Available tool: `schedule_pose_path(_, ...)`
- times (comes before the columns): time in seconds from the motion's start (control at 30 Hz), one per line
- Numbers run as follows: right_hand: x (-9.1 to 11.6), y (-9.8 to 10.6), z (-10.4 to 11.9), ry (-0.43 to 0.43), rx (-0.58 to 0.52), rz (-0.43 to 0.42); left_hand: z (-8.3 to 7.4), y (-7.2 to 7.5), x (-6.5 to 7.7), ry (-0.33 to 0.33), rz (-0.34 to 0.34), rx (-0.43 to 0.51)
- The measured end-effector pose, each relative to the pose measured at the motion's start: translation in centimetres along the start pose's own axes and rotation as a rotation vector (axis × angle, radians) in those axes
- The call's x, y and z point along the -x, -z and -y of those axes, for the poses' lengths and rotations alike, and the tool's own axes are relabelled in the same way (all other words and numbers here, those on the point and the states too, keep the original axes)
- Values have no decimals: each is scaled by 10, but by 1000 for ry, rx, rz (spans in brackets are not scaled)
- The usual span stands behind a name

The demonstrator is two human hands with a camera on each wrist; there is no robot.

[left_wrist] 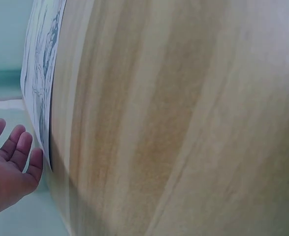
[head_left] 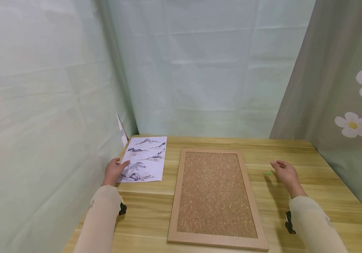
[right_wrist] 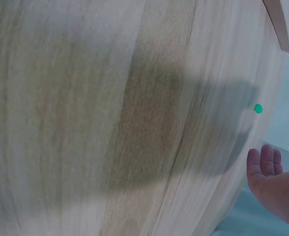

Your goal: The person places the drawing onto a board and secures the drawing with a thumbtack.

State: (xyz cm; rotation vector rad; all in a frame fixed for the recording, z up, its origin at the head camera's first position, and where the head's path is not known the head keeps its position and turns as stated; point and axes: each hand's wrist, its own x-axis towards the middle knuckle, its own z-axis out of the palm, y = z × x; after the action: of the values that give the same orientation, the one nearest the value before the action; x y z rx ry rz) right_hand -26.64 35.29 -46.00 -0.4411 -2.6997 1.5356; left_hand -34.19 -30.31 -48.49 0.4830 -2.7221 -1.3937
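Note:
A white sheet of paper printed with ink landscape drawings (head_left: 147,158) lies at the back left of the table. My left hand (head_left: 114,171) is at its left edge, the thumb overlapping the sheet in the head view. In the left wrist view the fingers (left_wrist: 21,151) are loosely bent beside the paper's corner, with nothing between them. On the right, a small green object (head_left: 268,173), like a pushpin, lies on the wood. Just right of it hovers my right hand (head_left: 287,174), empty, its fingers relaxed and its shadow falling on the table.
A cork board (head_left: 215,193) in a light wooden frame lies flat at the middle of the table (head_left: 143,218). Pale cloth (head_left: 212,70) hangs behind and at the left; a curtain with white flowers (head_left: 353,125) hangs at the right. Another paper edge (head_left: 122,130) stands at the back left corner.

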Motion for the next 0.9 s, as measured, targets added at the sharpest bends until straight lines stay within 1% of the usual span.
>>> schedule_pose_path(0.1,0,-1,-1,-8,-11,-7,1,0,0,10,-3,12)
schedule_pose_path(0.27,-3,-3,-5,-26,-21,-5,4,1,0,6,0,8)
schedule_pose_path(0.57,-2,-6,-9,-18,-16,48,7,1,1,25,-15,5)
schedule_pose_path(0.77,1,-7,-14,-21,-11,44,9,1,0,23,-9,-16)
schedule_pose_path(0.9,0,-9,-20,-9,7,29,12,0,-2,4,-1,-30)
